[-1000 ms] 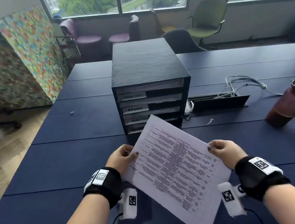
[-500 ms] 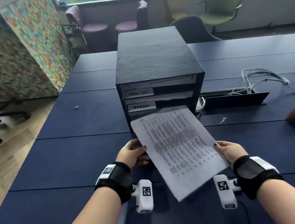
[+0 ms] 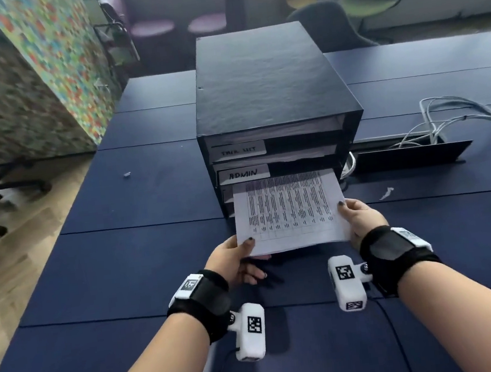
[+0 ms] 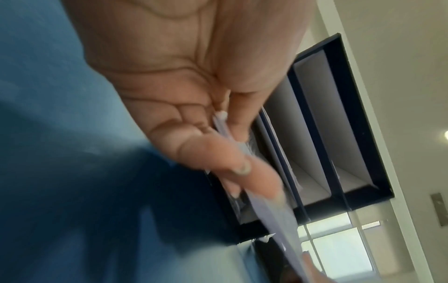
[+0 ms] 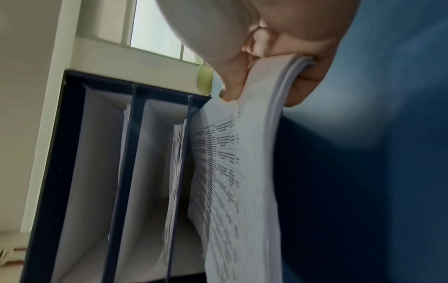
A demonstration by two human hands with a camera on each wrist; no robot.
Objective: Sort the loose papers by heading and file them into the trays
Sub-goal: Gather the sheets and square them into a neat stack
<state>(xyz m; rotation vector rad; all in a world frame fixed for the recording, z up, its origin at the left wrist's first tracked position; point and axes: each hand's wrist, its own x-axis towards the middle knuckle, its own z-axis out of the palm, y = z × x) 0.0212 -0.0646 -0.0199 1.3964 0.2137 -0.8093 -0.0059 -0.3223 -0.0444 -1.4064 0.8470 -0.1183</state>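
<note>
While pinched at its two near corners, sheaf of printed papers (image 3: 290, 211) held flat and level in front of black tray cabinet (image 3: 267, 91), far edge entering the third slot down, just beneath the tray labelled ADMIN (image 3: 243, 173). Left hand (image 3: 234, 262) at the near left corner, thumb on top, fingers underneath; right hand (image 3: 361, 218) at the near right corner, thumb likewise on the printed face. Both clamped on the sheaf, one at each side.

From the head view: cabinet standing towards the middle of the dark blue table (image 3: 124, 260), top tray label (image 3: 238, 150) blurred and unreadable, a tangle of pale cables (image 3: 451, 119) near the right edge, a small white scrap (image 3: 387, 192) right of the cabinet.

From the left wrist view only: underside of the grip, fingers (image 4: 218, 157) curled beneath the sheaf (image 4: 274, 214), edge-on and blurred, cabinet slots (image 4: 315, 124) just beyond.

From the right wrist view only: sheaf (image 5: 232, 172) shown as several sheets thick, bowed, near edge wedged between thumb and fingers (image 5: 300, 92); printed sheets already lying in the slot beside it (image 5: 177, 172), upper two slots (image 5: 101, 162) with pale interiors.
</note>
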